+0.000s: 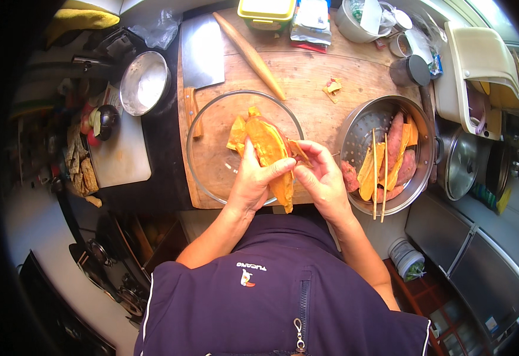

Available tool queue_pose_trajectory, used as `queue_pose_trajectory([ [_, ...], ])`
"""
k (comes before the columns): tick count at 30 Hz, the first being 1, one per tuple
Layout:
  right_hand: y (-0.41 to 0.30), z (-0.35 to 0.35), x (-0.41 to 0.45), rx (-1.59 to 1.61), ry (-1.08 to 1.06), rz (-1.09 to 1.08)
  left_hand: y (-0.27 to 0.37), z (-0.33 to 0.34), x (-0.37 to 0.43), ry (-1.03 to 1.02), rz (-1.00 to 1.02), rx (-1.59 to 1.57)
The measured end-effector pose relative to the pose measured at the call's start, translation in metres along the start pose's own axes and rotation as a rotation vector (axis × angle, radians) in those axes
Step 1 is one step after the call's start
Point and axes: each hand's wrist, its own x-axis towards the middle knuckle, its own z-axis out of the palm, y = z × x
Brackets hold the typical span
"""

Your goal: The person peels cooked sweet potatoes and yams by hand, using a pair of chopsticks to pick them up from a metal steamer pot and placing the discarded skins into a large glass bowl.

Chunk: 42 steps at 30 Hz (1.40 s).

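Observation:
My left hand grips a long, orange-fleshed sweet potato, partly peeled, above a clear glass bowl. Between the fingers of my right hand is a loose strip of its skin, at the right side of the sweet potato. Another orange piece lies in the bowl, partly hidden behind the held one. To the right stands a perforated metal steamer pot with several sweet potatoes and orange pieces in it. Two wooden chopsticks lie across them, their ends over the near rim.
A cleaver and a wooden rolling pin lie at the back left of the wooden board. Peel scraps sit behind the bowl. A metal bowl stands left; a black-lidded jar stands behind the pot.

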Motion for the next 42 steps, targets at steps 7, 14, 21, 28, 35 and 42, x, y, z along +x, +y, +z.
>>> queue_pose_trajectory([
  [7,0.007,-0.001,0.002,-0.498,0.050,-0.141,-0.004,-0.004,0.001,-0.004,-0.047,-0.167],
  [14,0.005,0.002,0.003,-0.657,0.138,-0.242,-0.011,-0.004,0.001,-0.039,-0.024,-0.119],
  [21,0.011,0.003,0.003,-0.992,0.220,-0.549,-0.019,0.003,-0.001,0.026,-0.029,-0.049],
  [28,0.006,0.001,0.002,-1.070,0.238,-0.521,-0.019,0.004,-0.002,0.064,-0.031,-0.084],
  [35,-0.005,-0.008,0.007,-0.140,0.179,0.003,-0.007,0.000,-0.003,-0.067,-0.064,-0.241],
  [42,-0.021,-0.056,0.043,0.011,0.258,-0.027,0.008,-0.008,0.001,-0.174,-0.107,-0.307],
])
